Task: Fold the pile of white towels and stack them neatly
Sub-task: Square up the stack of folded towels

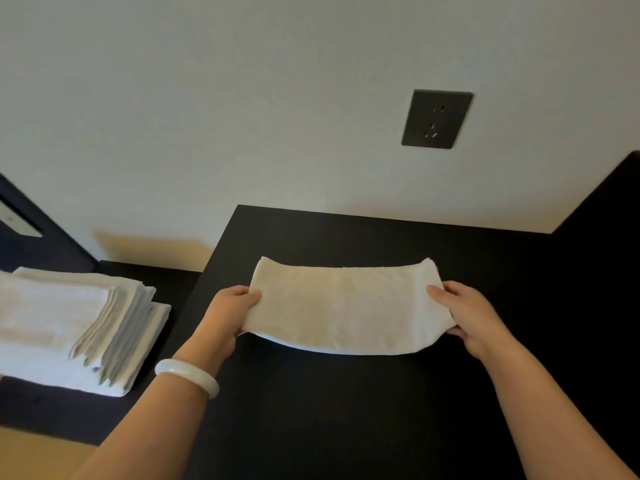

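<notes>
White cloth, a folded towel (346,306), lies across the middle of the black surface (346,410), its two short ends curled up. The left hand (227,315) grips the left end and the right hand (471,317) the right, thumbs on top. A stack (69,327) of folded towels sits well apart to the left, and a dark socket (437,119) is on the wall.

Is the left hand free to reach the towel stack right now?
Probably not yet: the left hand grips one end of the folded towel. Nothing stands between it and the towel stack, so once it lets go, likely yes.
</notes>
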